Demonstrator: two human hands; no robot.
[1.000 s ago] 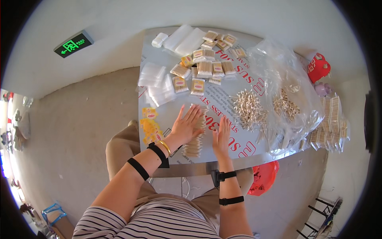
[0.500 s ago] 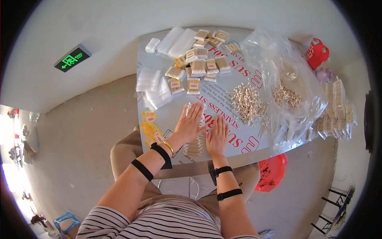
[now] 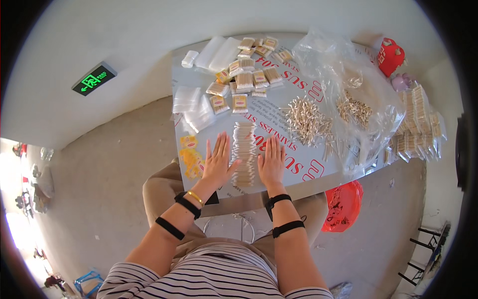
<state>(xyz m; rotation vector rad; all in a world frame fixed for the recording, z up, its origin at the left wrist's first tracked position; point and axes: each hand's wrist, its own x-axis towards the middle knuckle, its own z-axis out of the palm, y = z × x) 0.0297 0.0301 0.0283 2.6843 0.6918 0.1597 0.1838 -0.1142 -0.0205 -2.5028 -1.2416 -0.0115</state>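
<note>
Fingers straight and together, palms down, the left hand and the right hand lie flat on the surface, one on either side of a long row of small wooden sticks; neither hand grips anything. The row sits directly between the two hands, its long axis running away from the person toward the far edge, while the individual sticks lie crosswise, their ends pointing at each palm. The left thumb touches the row's near left side and the right hand's inner edge presses along its right side, so both hands stand about equally close to it. Beyond the right fingertips, a loose heap of sticks spreads over the printed sheet, and farther right a crumpled clear plastic bag holds more of them. Toward the far edge, small filled packets are clustered, with a stack of empty clear bags to their left. Yellow-and-red packaging lies just left of the left hand. At the right rim stand bundled packs, and a red bag hangs below the surface's near corner. Black straps circle both forearms.
</note>
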